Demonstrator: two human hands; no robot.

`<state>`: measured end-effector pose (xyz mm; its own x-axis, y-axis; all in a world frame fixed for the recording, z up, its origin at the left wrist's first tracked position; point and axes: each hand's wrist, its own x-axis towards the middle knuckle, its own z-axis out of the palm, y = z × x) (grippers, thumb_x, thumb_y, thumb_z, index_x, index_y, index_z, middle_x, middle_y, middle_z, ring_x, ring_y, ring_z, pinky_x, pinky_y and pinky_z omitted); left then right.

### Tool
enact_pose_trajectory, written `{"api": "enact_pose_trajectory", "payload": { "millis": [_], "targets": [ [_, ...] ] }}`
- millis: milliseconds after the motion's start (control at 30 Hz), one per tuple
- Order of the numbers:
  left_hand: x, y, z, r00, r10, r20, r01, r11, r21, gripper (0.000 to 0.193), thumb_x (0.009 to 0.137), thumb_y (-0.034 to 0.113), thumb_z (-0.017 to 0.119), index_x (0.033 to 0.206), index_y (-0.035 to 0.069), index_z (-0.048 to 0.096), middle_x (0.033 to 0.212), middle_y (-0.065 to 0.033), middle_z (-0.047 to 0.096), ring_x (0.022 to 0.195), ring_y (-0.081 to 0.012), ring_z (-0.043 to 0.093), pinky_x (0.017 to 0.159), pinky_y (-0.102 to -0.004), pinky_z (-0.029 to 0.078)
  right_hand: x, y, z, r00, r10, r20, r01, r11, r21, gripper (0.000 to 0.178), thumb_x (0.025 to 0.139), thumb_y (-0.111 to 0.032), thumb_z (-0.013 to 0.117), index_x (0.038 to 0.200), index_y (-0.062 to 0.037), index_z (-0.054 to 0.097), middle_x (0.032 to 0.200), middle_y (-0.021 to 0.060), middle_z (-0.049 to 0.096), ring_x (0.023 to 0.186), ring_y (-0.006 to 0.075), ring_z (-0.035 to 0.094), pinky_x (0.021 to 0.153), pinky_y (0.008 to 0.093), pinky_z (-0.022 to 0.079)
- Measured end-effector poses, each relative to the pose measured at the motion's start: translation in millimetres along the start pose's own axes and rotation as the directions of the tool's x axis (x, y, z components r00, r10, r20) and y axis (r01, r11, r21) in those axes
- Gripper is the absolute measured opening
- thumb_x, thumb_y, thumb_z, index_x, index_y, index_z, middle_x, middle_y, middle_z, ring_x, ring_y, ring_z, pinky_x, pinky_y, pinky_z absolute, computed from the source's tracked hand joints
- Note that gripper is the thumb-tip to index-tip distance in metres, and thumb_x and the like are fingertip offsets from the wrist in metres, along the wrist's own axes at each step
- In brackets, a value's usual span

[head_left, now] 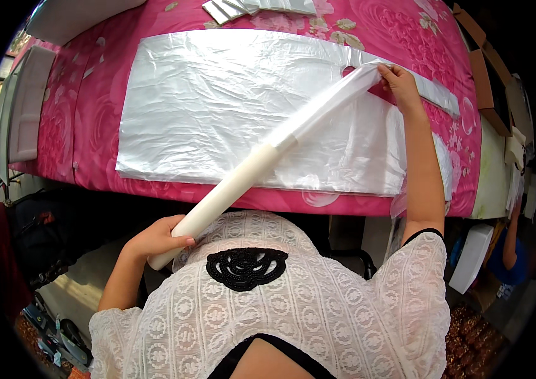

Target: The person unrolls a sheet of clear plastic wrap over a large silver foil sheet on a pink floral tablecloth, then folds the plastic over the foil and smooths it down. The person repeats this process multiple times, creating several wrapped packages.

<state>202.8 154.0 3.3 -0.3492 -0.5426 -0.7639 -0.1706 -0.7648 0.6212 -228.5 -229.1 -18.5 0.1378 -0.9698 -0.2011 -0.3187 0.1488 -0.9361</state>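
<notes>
1. Cream-coloured and smooth, the tube (230,186) slants across the head view from beside your body up over the near edge of the pink floral desk (94,129).
2. Your left hand (160,239) has its grip wrapped around the tube close to the lower end, thumb along the upper side; a short stub juts out below the hand.
3. Your right hand (400,87) has a narrow grip: thumb and fingertips pinch the far end of the clear film (334,104), which stretches from the tube's upper end.
4. The relation that matters: the tube's long axis points up and rightward, straight at your right hand, and the film carries on along nearly the same line. The left hand is the one on the tube; the right is well apart from it, joined only through the film.
5. Behind tube and film, a broad layer of silvery-white plastic sheets (198,95) lies flat on the desk. Whether the film touches them, you cannot tell from here.
6. Farther off, white packets (258,6) lie at the desk's far side, and cardboard boxes (489,88) stand at the right.
</notes>
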Motion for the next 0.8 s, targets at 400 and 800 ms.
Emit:
{"api": "enact_pose_trajectory", "payload": {
  "millis": [400,800],
  "targets": [
    [21,121,-17,0.951,0.293,0.100,-0.254,0.552,0.794,0.050,0.068,0.026,0.078,0.110,0.004,0.061,0.093,-0.0159,0.066,0.088,-0.0317,0.063,0.078,-0.0359,0.048,2,-24,53,0.976,-0.165,0.140,0.160,0.986,0.044,0.018,0.087,-0.021,0.066,0.086,-0.0024,0.065,0.070,-0.0028,0.058,0.061,0.0036,0.048,0.057,0.0193,0.040],
    [98,138,9,0.549,0.659,0.515,-0.501,-0.234,0.833,0.065,0.073,0.035,0.070,0.123,-0.001,0.050,0.123,-0.0145,0.051,0.115,-0.0307,0.049,0.098,-0.0411,0.040,20,-62,131,0.878,-0.117,0.465,0.221,0.959,-0.176,0.021,0.087,-0.026,0.065,0.089,-0.0051,0.066,0.072,-0.0042,0.057,0.066,0.0042,0.050,0.062,0.0206,0.042]
  ]
}}
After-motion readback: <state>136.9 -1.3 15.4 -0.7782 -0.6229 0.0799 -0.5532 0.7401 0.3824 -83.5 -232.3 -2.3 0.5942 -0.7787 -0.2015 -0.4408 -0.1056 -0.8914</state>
